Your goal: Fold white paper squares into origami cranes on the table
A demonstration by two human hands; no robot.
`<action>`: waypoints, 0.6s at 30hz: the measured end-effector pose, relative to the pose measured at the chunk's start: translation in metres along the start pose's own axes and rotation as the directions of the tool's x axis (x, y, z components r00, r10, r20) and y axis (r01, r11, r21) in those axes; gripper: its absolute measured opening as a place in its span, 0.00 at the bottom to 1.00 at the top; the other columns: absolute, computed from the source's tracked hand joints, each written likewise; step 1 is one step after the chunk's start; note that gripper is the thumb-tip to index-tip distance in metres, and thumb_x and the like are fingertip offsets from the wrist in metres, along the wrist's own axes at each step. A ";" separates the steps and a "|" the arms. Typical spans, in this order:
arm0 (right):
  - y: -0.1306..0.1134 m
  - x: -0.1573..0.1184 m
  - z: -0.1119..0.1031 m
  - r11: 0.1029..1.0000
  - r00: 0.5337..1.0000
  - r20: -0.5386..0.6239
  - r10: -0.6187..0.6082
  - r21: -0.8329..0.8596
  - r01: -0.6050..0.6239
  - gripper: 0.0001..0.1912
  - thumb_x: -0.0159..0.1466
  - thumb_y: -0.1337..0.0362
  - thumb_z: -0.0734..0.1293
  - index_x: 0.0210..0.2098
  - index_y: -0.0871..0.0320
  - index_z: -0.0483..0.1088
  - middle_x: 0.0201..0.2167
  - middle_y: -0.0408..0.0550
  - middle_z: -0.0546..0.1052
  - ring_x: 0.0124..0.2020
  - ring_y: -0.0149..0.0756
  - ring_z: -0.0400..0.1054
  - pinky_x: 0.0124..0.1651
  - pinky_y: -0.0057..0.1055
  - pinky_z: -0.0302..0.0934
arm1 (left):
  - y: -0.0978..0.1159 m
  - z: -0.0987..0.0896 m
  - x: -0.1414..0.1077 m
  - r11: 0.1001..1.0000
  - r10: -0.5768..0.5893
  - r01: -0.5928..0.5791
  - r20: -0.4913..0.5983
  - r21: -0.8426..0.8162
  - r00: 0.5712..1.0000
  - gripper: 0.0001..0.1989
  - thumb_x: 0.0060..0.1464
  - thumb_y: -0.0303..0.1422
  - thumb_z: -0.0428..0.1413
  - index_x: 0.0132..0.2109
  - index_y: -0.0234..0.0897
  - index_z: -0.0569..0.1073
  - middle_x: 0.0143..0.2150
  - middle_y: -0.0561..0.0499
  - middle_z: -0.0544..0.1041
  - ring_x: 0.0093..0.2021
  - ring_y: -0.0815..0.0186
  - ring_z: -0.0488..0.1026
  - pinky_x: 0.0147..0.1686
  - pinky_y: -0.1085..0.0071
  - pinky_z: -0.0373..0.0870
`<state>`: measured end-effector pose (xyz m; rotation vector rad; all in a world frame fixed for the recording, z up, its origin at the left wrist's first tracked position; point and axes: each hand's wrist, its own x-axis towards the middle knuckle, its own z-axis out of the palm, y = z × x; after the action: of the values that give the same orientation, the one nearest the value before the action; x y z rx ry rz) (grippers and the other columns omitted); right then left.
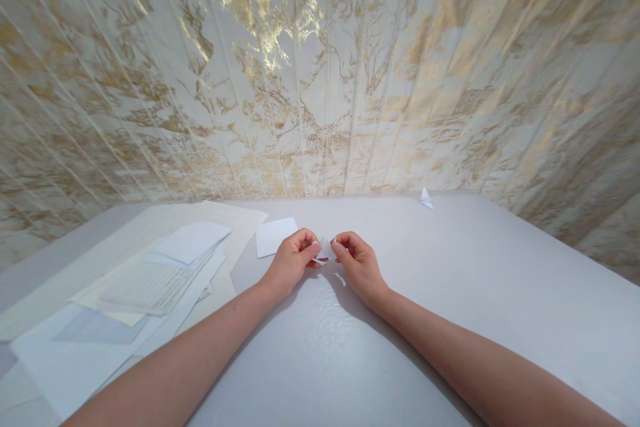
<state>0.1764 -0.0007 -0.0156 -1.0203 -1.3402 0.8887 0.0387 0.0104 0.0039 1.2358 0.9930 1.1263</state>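
A small folded piece of white paper (324, 250) is held above the table between my two hands. My left hand (294, 260) pinches its left side between thumb and fingers. On its right side, my right hand (361, 267) grips it in a similar pinch. The paper comes to a point at the top, and its lower part is partly hidden by my fingers. Just behind my left hand, a white paper sheet (275, 236) lies flat on the table.
Loose papers and large sheets, with a handwritten page (145, 283) among them, overlap on the left of the grey-white table (450, 293). A small folded white paper figure (426, 199) stands near the back edge, before a gold-patterned curtain (320, 80).
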 end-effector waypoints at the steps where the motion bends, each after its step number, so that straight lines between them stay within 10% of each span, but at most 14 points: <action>1: 0.000 0.000 0.000 1.000 1.000 -0.003 0.003 -0.005 -0.003 0.09 0.55 0.58 0.63 0.25 0.58 0.63 0.21 0.39 0.64 0.23 0.28 0.56 0.26 0.26 0.53 | 0.000 0.001 0.000 0.999 -0.018 0.018 0.004 -0.027 1.000 0.11 0.39 0.35 0.59 0.26 0.36 0.64 0.20 0.60 0.66 0.22 0.72 0.70 0.24 0.75 0.67; 18: 0.000 -0.002 0.001 1.000 0.998 0.054 -0.020 0.004 0.019 0.06 0.54 0.61 0.62 0.25 0.56 0.61 0.18 0.38 0.64 0.21 0.29 0.60 0.27 0.27 0.56 | -0.003 0.004 -0.003 0.996 0.071 -0.068 -0.054 0.053 0.996 0.10 0.33 0.26 0.60 0.27 0.36 0.67 0.17 0.61 0.68 0.21 0.72 0.67 0.24 0.75 0.63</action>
<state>0.1749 -0.0025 -0.0160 -0.9854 -1.3912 0.9090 0.0427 0.0063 0.0011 1.2943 1.0334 1.2018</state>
